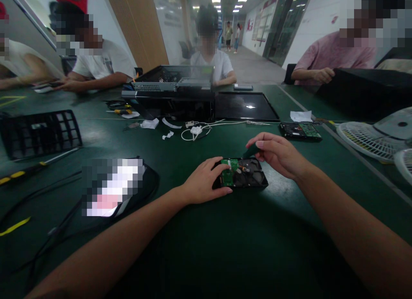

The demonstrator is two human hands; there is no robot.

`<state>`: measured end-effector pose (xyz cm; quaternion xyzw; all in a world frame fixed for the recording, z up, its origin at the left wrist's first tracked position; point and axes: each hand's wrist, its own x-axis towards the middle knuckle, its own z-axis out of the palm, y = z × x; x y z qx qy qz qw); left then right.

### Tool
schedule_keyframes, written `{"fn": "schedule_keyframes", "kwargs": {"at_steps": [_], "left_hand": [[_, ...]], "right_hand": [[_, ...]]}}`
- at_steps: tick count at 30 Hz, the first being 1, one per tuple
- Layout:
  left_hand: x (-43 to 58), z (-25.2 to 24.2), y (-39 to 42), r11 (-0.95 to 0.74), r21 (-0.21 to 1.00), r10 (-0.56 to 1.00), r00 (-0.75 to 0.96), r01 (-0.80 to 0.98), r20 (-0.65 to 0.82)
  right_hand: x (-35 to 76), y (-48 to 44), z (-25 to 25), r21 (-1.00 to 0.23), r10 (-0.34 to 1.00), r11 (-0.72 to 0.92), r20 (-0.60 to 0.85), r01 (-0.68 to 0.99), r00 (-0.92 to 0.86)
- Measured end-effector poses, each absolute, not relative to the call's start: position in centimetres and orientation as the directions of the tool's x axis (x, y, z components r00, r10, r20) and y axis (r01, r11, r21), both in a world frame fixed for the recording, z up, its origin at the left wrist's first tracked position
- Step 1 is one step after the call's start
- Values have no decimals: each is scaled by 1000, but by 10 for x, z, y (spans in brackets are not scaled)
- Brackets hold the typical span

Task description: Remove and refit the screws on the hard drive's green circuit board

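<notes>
A hard drive (246,173) lies flat on the green table in front of me, its green circuit board facing up at the left part. My left hand (204,181) grips the drive's left end, thumb along the near edge and fingers over the board. Just above the drive's far right corner, my right hand (278,155) pinches a small dark piece (252,151) between thumb and fingers. The lower tip of that piece is close to the drive; whether it touches is unclear. A second hard drive (301,131) rests farther back to the right.
An opened computer case (170,103) stands ahead, beside a flat black panel (246,105) and a white cable (193,133). To the left are a phone (114,189), a screwdriver (41,163) and a black grille (41,133). White fan guards (363,133) lie right. Several people sit around.
</notes>
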<state>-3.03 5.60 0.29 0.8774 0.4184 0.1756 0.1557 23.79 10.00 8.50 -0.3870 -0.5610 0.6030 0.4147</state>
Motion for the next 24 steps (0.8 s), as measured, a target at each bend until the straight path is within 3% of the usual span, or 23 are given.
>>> {"fn": "schedule_keyframes", "kwargs": {"at_steps": [14, 24], "left_hand": [[-30, 2, 57, -589, 426, 797, 581, 686, 166], [-30, 1, 57, -606, 425, 786, 588, 673, 190]], "right_hand": [[239, 99, 84, -998, 888, -49, -32, -25, -460], [234, 97, 83, -984, 866, -99, -12, -148, -500]]}}
